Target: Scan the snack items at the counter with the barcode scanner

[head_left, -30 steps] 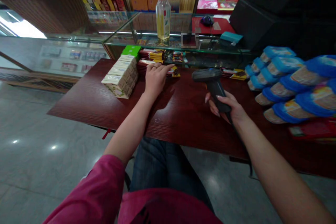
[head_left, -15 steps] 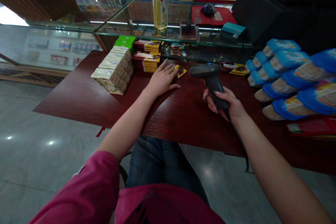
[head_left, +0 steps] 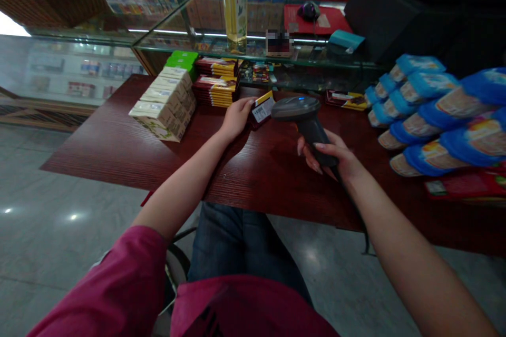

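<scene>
My left hand (head_left: 237, 117) grips a chocolate bar (head_left: 262, 110) by its left end, tilted up so that a pale printed label on its dark and yellow wrapper faces the scanner. In my right hand (head_left: 326, 154) is a black barcode scanner (head_left: 297, 110), held by its handle with its head just right of the bar. A small blue light glows on the scanner's top, and its cord runs down past my wrist. Left of the bar, similar bars lie in stacks (head_left: 215, 89). More bars (head_left: 346, 100) lie beyond the scanner.
Cream cartons (head_left: 158, 102) with green packs (head_left: 182, 59) behind stand on the table's (head_left: 95, 137) left. Blue-lidded tubs (head_left: 435, 139) are piled at right. A bottle (head_left: 235, 8) and a mouse (head_left: 309, 10) rest on the glass counter (head_left: 177, 37) behind.
My left hand, flat over the chocolate bar before, has picked it up and turned it to show the label. The scanner has shifted slightly left towards it.
</scene>
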The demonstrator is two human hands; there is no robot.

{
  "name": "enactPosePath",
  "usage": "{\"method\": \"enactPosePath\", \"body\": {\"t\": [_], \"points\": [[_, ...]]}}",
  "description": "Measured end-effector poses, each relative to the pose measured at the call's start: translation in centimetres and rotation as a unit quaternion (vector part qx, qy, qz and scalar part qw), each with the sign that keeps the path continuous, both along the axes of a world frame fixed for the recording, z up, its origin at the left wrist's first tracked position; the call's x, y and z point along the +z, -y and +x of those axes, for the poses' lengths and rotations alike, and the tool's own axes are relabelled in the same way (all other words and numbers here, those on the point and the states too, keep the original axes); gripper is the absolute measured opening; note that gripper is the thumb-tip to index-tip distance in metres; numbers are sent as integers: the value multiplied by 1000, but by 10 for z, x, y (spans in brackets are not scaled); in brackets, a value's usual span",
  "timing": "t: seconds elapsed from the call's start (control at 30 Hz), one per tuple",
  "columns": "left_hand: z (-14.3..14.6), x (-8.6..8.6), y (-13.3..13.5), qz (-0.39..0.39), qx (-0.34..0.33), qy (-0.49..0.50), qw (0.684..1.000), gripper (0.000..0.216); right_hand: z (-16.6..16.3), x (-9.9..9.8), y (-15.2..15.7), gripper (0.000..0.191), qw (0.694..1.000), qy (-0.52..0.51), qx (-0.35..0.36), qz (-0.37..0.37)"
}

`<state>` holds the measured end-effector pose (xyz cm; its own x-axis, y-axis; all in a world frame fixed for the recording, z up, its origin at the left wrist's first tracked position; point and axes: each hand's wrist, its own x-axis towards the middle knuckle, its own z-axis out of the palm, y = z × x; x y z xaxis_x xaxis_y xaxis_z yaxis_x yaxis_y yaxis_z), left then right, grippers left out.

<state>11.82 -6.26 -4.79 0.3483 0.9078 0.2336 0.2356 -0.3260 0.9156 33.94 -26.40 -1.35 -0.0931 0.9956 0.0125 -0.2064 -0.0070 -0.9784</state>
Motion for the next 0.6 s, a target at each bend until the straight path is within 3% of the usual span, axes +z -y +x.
{"method": "enactPosePath", "body": {"t": [0.1, 0.17, 0.37, 0.6], "points": [[1, 2, 4, -105, -5, 63, 992, 37, 0, -4, -1, 34, 1000, 2, -5, 6], [1, 6, 9, -134, -3, 75, 988, 36, -1, -6, -3, 34, 1000, 2, -11, 5], [2, 17, 19, -132, -30, 72, 988, 39, -4, -1, -1, 47, 1000, -17, -17, 13], [0, 11, 22, -145, -88, 60, 984, 49, 1, -1, -3, 24, 997, -23, -63, 47]]}}
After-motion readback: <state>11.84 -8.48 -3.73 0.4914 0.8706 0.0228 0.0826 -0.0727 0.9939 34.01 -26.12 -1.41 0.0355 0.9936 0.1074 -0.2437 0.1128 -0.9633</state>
